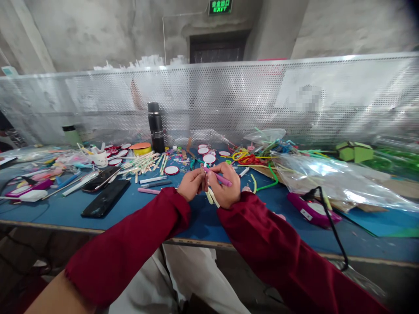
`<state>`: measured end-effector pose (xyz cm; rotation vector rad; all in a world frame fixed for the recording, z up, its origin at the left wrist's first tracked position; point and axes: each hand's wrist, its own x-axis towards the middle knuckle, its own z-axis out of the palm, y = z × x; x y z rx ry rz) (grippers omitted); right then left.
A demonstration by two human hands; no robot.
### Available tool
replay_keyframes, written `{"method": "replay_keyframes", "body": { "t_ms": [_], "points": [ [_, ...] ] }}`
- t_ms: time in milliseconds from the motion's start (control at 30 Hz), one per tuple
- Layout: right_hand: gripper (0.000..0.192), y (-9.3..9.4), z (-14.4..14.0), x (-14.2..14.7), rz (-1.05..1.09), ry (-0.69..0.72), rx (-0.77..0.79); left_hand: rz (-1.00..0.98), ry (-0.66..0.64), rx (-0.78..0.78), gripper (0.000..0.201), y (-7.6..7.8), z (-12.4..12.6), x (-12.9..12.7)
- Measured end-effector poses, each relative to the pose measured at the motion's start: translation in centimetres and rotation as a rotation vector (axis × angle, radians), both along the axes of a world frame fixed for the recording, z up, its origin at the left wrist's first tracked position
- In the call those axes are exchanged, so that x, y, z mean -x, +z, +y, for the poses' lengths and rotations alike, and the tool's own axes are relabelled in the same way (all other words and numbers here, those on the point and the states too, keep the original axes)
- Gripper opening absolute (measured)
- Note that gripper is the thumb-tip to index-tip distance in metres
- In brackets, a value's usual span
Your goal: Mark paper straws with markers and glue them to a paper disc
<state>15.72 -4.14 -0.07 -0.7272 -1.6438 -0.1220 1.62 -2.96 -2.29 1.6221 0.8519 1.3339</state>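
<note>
Purple stick (224,179) (pen-like, though its exact make is too small to tell) sits between the hands, above the table (199,224). Long axis runs crosswise and slightly slanted: the far end points left, toward the left hand's fingertips; the butt end comes out rightward past the right knuckles. Right hand (230,189) is the nearer, clamped on the stick with thumb and fingers. Left hand (190,184) faces it, thumb and fingers drawn together close to the stick's far end; whether anything is in that pinch, cannot tell. Hands almost meet.

Pose: both forearms angle inward and forward from the near edge, left sleeve (137,237) and right sleeve (275,248) making a rough V.

Pale strips (212,197) show just below the hands; held or lying, cannot tell. A red-rimmed disc (171,170) lies left of them, farther back. Second stick, pink (149,190), lies left of the left hand.
</note>
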Motion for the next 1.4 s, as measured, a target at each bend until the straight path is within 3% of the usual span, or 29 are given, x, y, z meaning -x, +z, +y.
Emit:
{"method": "replay_keyframes", "body": {
  "t_ms": [1400],
  "points": [
    [0.011,-0.13,0.3,0.04,0.006,0.01,0.029,0.036,0.027,0.003,0.041,0.18,-0.13,-0.08]
  ]
}}
